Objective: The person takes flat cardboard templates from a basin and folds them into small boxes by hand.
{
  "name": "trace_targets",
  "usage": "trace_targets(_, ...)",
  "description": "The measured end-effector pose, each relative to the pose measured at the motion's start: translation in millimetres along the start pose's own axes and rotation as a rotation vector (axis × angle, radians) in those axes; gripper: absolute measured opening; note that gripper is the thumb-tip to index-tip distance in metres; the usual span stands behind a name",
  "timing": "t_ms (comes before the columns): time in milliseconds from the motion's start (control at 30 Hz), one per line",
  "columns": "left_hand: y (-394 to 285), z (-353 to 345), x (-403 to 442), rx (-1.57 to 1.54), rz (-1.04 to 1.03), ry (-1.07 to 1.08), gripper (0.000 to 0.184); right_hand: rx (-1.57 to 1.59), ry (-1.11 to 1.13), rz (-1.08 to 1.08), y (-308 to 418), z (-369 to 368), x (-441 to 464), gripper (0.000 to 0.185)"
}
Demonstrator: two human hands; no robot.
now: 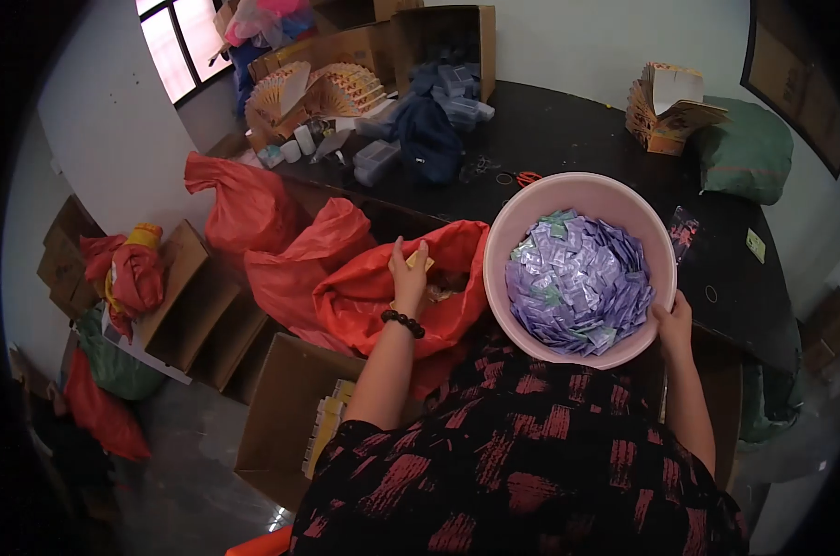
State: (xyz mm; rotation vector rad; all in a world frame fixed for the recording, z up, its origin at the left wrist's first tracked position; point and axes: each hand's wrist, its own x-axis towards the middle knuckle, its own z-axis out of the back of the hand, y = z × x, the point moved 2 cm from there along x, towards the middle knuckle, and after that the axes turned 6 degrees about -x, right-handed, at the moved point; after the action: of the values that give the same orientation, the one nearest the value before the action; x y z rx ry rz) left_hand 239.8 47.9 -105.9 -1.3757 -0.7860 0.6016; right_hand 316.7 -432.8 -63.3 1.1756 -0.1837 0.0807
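My right hand [675, 324] grips the rim of a pale pink basin [499, 269] at its lower right side. The basin is tilted toward me and holds a heap of small purple packets [578, 287], with a few green ones among them. My left hand [409, 276] is over the mouth of an open red sack [346, 301], left of the basin. Between its fingers shows a small yellow piece [422, 263], whose kind I cannot make out. Some small items lie inside the sack, partly hidden by the hand.
Two more red sacks [248, 208] stand behind the open one. A cardboard box [281, 398] with yellow-and-white boxes is below my left arm. The black table [568, 120] carries plastic cases, folded cartons [666, 107], red-handled scissors [528, 178] and a green sack [744, 153].
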Motion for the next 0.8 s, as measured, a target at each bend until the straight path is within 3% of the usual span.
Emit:
trace_targets(67, 39, 16, 15, 0.113, -0.046, -0.041, 0.071, 0.197, 0.035, -0.037, -20, 10, -5, 0.040)
trace_targets(267, 65, 108, 29, 0.387, -0.177, -0.054, 0.058, 0.233, 0.111, -0.114, 1, 43, -22, 0.038)
trace_targets(333, 75, 126, 34, 0.370, -0.188, -0.149, 0.051, 0.216, 0.112, -0.135, 2, 52, -23, 0.038)
trace_targets(567, 64, 132, 33, 0.251, -0.003, -0.063, 0.044, 0.174, 0.100, -0.151, -31, 95, -35, 0.036)
trace_targets(700, 106, 159, 63, 0.155, -0.172, -0.114, 0.037, 0.188, 0.005, -0.189, -40, 118, -48, 0.034)
trace_targets(800, 91, 180, 68, 0.160, -0.219, -0.182, 0.030, 0.187, 0.001, -0.199, -40, 132, -60, 0.033)
